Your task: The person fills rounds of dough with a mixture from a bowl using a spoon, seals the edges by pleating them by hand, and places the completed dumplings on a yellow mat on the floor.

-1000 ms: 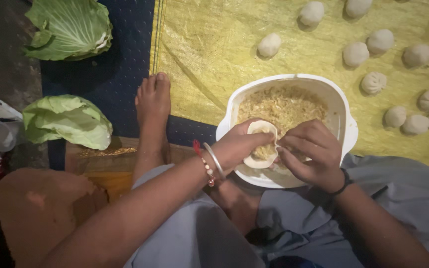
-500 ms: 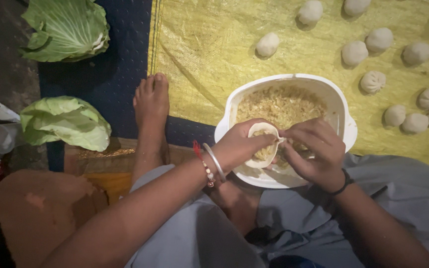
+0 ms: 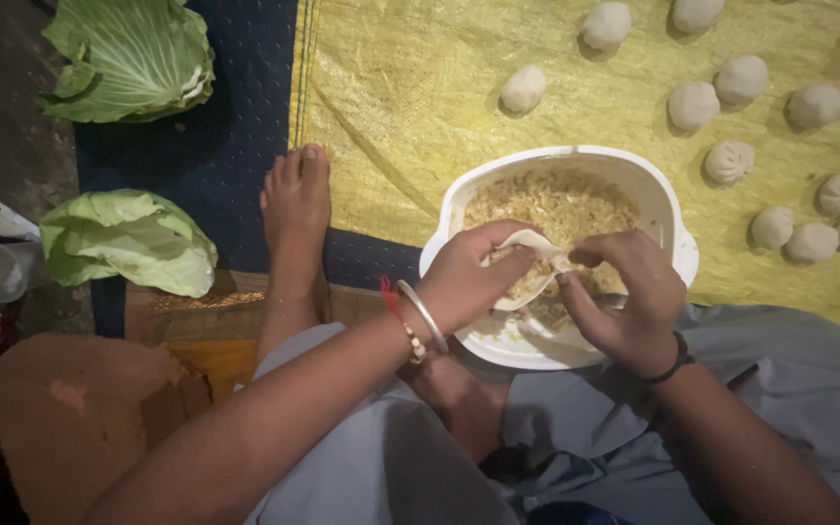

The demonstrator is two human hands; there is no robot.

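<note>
Left hand (image 3: 469, 277) is cupped around a small round dough wrapper (image 3: 527, 262) right above the white bowl (image 3: 673, 228) of filling, and the right hand (image 3: 619, 301) sits just to its right, fingertips pinched narrow on the wrapper's near edge.

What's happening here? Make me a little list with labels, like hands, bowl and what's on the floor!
left hand: cups a round dough wrapper over the bowl
right hand: fingertips pinch the wrapper's edge
bowl: white, holds minced filling
yellow sheet: folded dumplings and dough balls sit on it
left side: two cabbage pieces by the blue mat
foot: bare, on the mat
</note>
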